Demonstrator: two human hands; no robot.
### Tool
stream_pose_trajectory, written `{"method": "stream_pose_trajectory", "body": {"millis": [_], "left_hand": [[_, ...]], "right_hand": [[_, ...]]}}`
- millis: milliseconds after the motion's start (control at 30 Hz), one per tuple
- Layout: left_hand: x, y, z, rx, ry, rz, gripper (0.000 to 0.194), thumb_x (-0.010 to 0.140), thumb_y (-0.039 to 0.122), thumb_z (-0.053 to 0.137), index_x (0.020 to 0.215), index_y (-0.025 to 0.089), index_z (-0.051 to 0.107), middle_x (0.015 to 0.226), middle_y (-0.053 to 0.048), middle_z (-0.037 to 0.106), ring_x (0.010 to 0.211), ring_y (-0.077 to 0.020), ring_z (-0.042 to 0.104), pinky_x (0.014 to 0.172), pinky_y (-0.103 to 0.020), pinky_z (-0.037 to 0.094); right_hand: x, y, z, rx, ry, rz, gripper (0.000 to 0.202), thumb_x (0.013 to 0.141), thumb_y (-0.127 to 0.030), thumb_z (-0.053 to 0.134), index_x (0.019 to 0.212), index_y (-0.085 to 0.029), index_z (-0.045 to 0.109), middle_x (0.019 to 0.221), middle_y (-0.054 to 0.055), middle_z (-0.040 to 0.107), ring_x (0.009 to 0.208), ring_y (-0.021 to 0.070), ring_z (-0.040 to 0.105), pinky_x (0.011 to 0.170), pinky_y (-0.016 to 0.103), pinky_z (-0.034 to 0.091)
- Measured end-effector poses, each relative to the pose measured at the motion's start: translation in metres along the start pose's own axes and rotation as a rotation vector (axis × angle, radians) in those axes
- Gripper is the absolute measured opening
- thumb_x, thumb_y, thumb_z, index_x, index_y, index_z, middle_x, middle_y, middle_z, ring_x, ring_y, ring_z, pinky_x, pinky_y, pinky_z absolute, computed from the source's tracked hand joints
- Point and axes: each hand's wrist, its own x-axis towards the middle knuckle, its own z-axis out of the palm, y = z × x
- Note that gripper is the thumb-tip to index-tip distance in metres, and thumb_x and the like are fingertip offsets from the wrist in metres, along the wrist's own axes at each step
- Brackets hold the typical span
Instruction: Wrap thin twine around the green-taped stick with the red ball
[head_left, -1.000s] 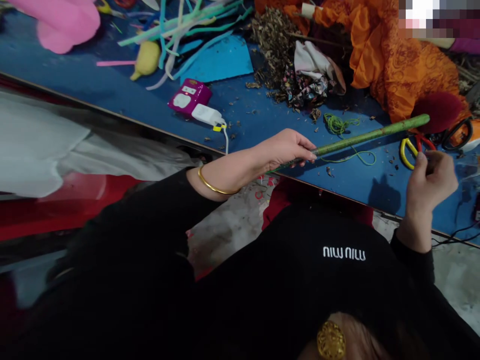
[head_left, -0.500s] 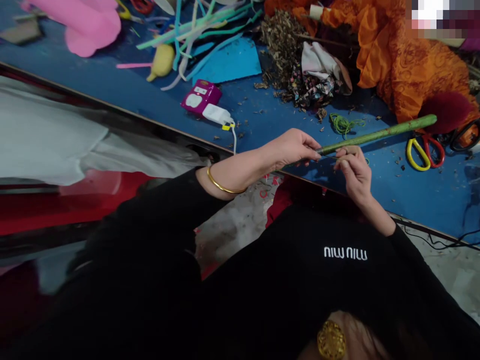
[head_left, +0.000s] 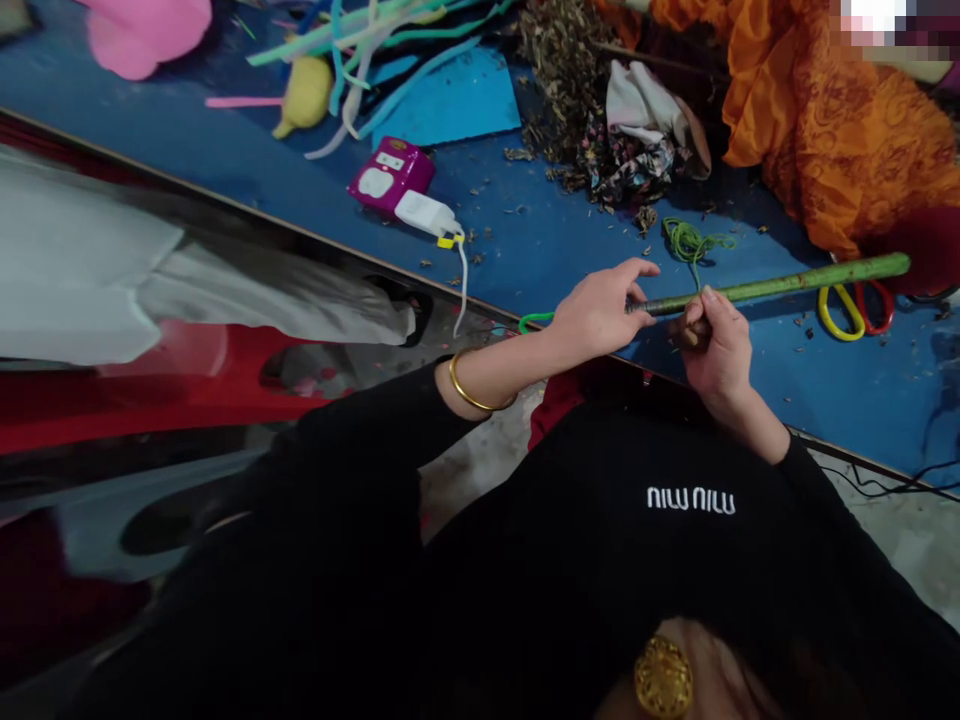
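Note:
A long green stick lies slanting across the table's near edge. My left hand, with a gold bangle at its wrist, pinches the stick's dark left end between thumb and fingers, the index finger lifted. Close by on the right, my right hand is closed in a pinch just under the stick, at a thin green thread. That thread runs up to a loose tangle of green thread on the table. A green loop shows left of my left hand.
Yellow-and-red scissors lie under the stick's right part. Behind are a magenta device with a white plug and cable, a blue sheet, dried plant bits, crumpled cloth and orange fabric. A red stool stands left.
The stick has shifted slightly right and down. My left hand's index finger has lifted, and my right hand has closed more tightly. The view has moved a little.

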Motion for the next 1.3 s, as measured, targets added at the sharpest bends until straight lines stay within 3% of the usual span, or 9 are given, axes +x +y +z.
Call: {"method": "stream_pose_trajectory", "body": {"millis": [167, 333, 567, 700, 800, 967, 1100, 1200, 1300], "left_hand": [[-0.001, 0.004, 0.004, 0.133, 0.072, 0.021, 0.067, 0.086, 0.017, 0.075, 0.151, 0.021, 0.058, 0.114, -0.007, 0.082, 0.102, -0.0259, 0.076, 0.091, -0.036, 0.056], [-0.009, -0.003, 0.016, 0.276, 0.207, 0.099, 0.064, 0.091, 0.020, 0.069, 0.153, 0.023, 0.056, 0.118, -0.004, 0.083, 0.105, -0.0255, 0.077, 0.091, -0.033, 0.057], [-0.017, -0.019, 0.042, 0.478, 0.405, 0.352, 0.052, 0.099, 0.023, 0.054, 0.151, 0.017, 0.061, 0.114, -0.010, 0.083, 0.096, -0.0251, 0.077, 0.083, -0.033, 0.057], [-0.024, -0.021, 0.046, 0.527, 0.445, 0.413, 0.049, 0.105, 0.025, 0.046, 0.150, 0.014, 0.063, 0.111, -0.012, 0.083, 0.092, -0.0243, 0.077, 0.083, -0.033, 0.057], [-0.028, -0.020, 0.045, 0.506, 0.445, 0.421, 0.050, 0.104, 0.026, 0.050, 0.151, 0.014, 0.062, 0.112, -0.012, 0.083, 0.094, -0.0251, 0.077, 0.083, -0.033, 0.058], [-0.030, -0.021, 0.045, 0.512, 0.534, 0.479, 0.047, 0.104, 0.024, 0.049, 0.147, 0.014, 0.066, 0.110, -0.012, 0.084, 0.091, -0.0238, 0.078, 0.081, -0.033, 0.058], [-0.030, -0.022, 0.048, 0.481, 0.596, 0.502, 0.045, 0.107, 0.026, 0.048, 0.145, 0.013, 0.067, 0.109, -0.013, 0.084, 0.087, -0.0231, 0.078, 0.081, -0.032, 0.058], [-0.033, -0.014, 0.044, 0.370, 0.570, 0.454, 0.046, 0.104, 0.030, 0.057, 0.147, 0.014, 0.064, 0.113, -0.011, 0.084, 0.096, -0.0247, 0.079, 0.087, -0.034, 0.059], [-0.041, -0.001, 0.030, 0.203, 0.443, 0.367, 0.051, 0.097, 0.034, 0.072, 0.144, 0.015, 0.065, 0.119, -0.012, 0.082, 0.110, -0.0270, 0.077, 0.097, -0.036, 0.058]], "right_hand": [[-0.008, 0.007, -0.002, 0.232, 0.052, -0.030, 0.050, 0.089, -0.055, 0.079, 0.067, -0.022, 0.049, 0.056, -0.010, 0.029, 0.046, 0.0052, 0.031, 0.061, 0.025, 0.051], [-0.011, 0.008, 0.000, 0.379, 0.216, 0.062, 0.056, 0.098, -0.060, 0.068, 0.067, -0.022, 0.042, 0.056, -0.010, 0.035, 0.049, 0.0055, 0.040, 0.082, 0.027, 0.062], [0.006, 0.013, -0.003, 0.391, 0.244, 0.182, 0.058, 0.089, -0.058, 0.079, 0.067, -0.023, 0.037, 0.050, -0.013, 0.027, 0.042, 0.0047, 0.025, 0.059, 0.023, 0.053], [0.011, 0.014, -0.001, 0.330, 0.302, 0.191, 0.042, 0.084, -0.050, 0.080, 0.074, -0.024, 0.049, 0.053, -0.012, 0.042, 0.042, 0.0042, 0.032, 0.048, 0.022, 0.044], [0.011, 0.012, 0.004, 0.293, 0.339, 0.131, 0.037, 0.080, -0.046, 0.079, 0.075, -0.024, 0.050, 0.057, -0.009, 0.048, 0.046, 0.0058, 0.044, 0.044, 0.021, 0.039], [0.013, 0.009, 0.008, 0.200, 0.344, -0.011, 0.048, 0.084, -0.048, 0.078, 0.067, -0.025, 0.039, 0.050, -0.010, 0.035, 0.042, 0.0069, 0.039, 0.042, 0.022, 0.044], [0.020, 0.012, 0.005, 0.114, 0.309, -0.061, 0.045, 0.086, -0.050, 0.075, 0.069, -0.026, 0.041, 0.051, -0.011, 0.032, 0.041, 0.0070, 0.040, 0.041, 0.023, 0.044], [0.024, 0.014, 0.000, 0.052, 0.285, -0.149, 0.045, 0.087, -0.055, 0.071, 0.071, -0.025, 0.041, 0.053, -0.011, 0.030, 0.041, 0.0068, 0.038, 0.042, 0.023, 0.044], [0.023, 0.011, -0.002, 0.010, 0.292, -0.227, 0.046, 0.083, -0.060, 0.070, 0.072, -0.025, 0.041, 0.058, -0.009, 0.033, 0.045, 0.0073, 0.037, 0.044, 0.024, 0.043]]}}
